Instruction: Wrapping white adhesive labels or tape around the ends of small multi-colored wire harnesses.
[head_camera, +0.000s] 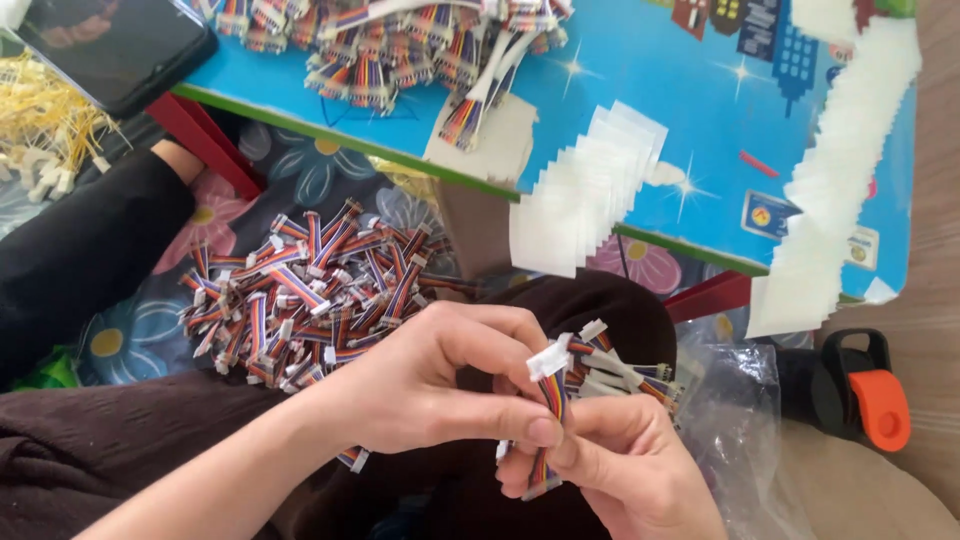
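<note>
rainbow-striped wire is seen pinched between both hands near the bottom of the view. a short cable (552, 392) with a white plug on its upper end is gripped by the left hand (430, 385), thumb and forefinger closed on it just below the plug. the right hand (625, 460), at four o'clock from the left, is closed around a small bundle (620, 372) of the same cables — their white plugs are fanned out at one o'clock from its knuckles. the two hands are touching at the fingertips, over a dark brown lap.

at ten o'clock from the hands a loose pile (300, 295) of cables is spread on a flowered cloth (130, 335). at twelve o'clock a blue table (690, 150) is seen, on which a second heap (400, 45) of cables is laid beside a fanned row of white bags (585, 185); a longer strip of white bags (835, 170) is draped over the table's edge at two o'clock. a dark phone (115, 45) is lying at eleven o'clock. a clear plastic bag (735, 420) is crumpled at three o'clock — beyond it, a black and orange tool (865, 390).
</note>
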